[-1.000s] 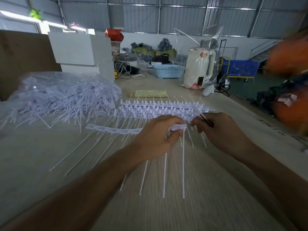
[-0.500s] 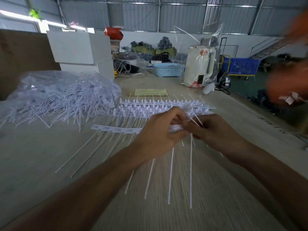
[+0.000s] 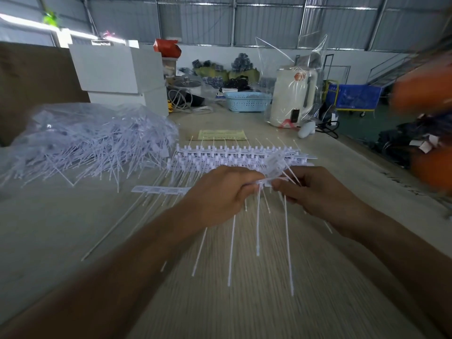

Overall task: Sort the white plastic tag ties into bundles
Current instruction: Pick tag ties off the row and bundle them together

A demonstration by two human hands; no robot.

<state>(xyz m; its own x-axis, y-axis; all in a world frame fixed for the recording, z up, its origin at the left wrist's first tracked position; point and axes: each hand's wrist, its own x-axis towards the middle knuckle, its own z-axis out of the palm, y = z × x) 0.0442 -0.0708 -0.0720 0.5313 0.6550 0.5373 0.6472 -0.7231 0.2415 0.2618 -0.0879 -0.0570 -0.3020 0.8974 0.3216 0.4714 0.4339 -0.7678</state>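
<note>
Tag ties being gathered over a pale wood-grain surface (image 3: 73, 241).

A loose heap of ties in clear plastic (image 3: 93, 140) lies toward the left edge; rows of joined tie strips (image 3: 234, 155) sit mid-surface. Above these, the left hand (image 3: 217, 194) and right hand (image 3: 318, 192) meet, each grip pinching one end of a short strip of ties (image 3: 265, 183), tails hanging toward the near edge.

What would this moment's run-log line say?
left hand: pinches tie strip | right hand: pinches same strip | tails: hang toward table | loose pile: far left
</note>
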